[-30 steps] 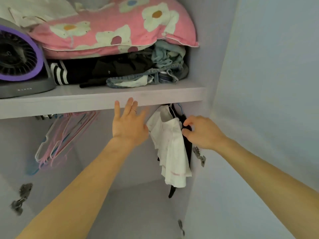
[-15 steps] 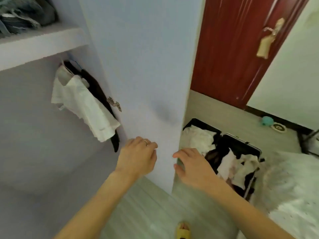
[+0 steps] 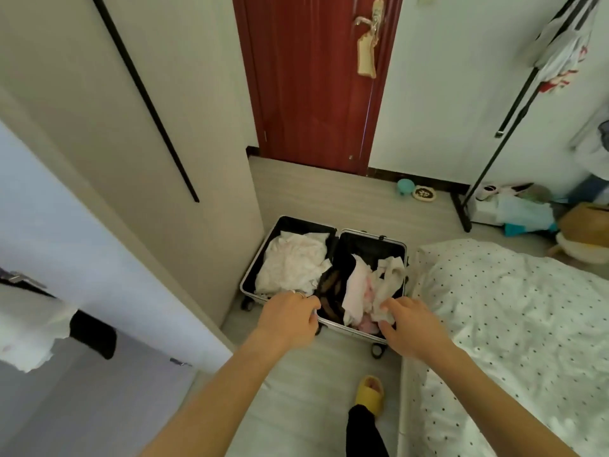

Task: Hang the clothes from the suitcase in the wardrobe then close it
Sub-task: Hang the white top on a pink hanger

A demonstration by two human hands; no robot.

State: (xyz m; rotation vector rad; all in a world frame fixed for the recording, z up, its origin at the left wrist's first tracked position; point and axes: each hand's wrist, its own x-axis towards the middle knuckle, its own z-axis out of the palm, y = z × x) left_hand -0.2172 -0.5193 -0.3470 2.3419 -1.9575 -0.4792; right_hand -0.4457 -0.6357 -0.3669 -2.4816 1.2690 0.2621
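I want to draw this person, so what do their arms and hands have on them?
The left arm and right arm are bare, with no sleeves, watch or bracelet in view. The left hand wears a thin silver ring on one finger. The right hand shows no ring.

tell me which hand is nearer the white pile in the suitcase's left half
Left. The left hand hovers at the near edge of the white pile. The right hand is over the other half of the suitcase, at the crumpled cloth.

No legible text; dark mark on round dish (image 3: pixel 424 193) unreadable.
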